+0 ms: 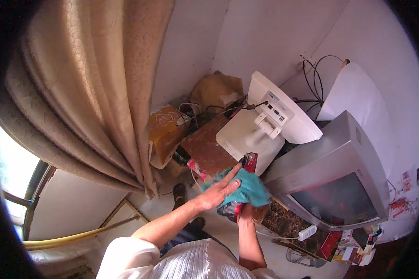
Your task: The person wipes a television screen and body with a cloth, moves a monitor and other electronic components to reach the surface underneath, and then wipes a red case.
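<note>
My left hand (pixel 217 193) lies over a fluffy teal cloth (pixel 249 188), its thumb and fingers pressing the cloth against a long red and black object (pixel 251 162). That object's upper end sticks out beyond the cloth, and a dark rounded part shows below it; its exact kind I cannot make out. My right hand (pixel 246 215) comes from below and grips the object from its underside. Cloth covers most of the right hand's fingers. Both hands are close together in front of my body, over the near edge of a brown desk (pixel 209 145).
A white monitor (pixel 284 111) stands on the desk with its back toward me. To the right sits a bulky grey television (pixel 333 172); a white power strip (pixel 307 233) lies below it. Beige curtains (pixel 93 93) hang left, above a yellow rail (pixel 84 236). Loose cables run behind the monitor.
</note>
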Demonstrator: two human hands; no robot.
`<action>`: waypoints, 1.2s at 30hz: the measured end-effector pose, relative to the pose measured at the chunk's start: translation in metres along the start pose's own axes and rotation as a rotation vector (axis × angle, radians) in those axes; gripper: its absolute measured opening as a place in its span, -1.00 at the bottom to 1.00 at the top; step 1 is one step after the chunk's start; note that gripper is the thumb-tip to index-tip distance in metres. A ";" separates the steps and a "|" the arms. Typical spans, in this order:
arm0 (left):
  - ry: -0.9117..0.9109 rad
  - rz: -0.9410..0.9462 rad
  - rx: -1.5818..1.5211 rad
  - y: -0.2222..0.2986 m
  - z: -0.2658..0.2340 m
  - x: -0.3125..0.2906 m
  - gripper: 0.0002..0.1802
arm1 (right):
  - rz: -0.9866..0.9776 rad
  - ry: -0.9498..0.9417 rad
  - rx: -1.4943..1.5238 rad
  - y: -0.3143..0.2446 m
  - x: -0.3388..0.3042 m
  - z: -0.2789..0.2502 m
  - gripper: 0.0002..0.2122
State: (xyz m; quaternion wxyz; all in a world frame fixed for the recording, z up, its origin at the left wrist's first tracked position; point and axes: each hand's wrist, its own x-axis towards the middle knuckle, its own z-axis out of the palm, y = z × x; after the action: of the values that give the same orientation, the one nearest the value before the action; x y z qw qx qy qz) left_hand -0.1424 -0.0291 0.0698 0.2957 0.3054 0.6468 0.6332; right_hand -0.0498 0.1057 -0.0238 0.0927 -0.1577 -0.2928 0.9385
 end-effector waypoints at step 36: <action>0.551 0.002 -0.263 -0.074 0.066 -0.037 -0.53 | -0.144 0.095 0.039 -0.008 0.004 0.083 -0.39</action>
State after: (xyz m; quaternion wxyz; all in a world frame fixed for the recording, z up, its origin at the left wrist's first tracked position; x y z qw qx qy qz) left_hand -0.0698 -0.0166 -0.0062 0.1456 0.0818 0.6149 0.7707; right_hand -0.0821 0.0699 0.0441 0.1770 -0.1788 -0.2803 0.9263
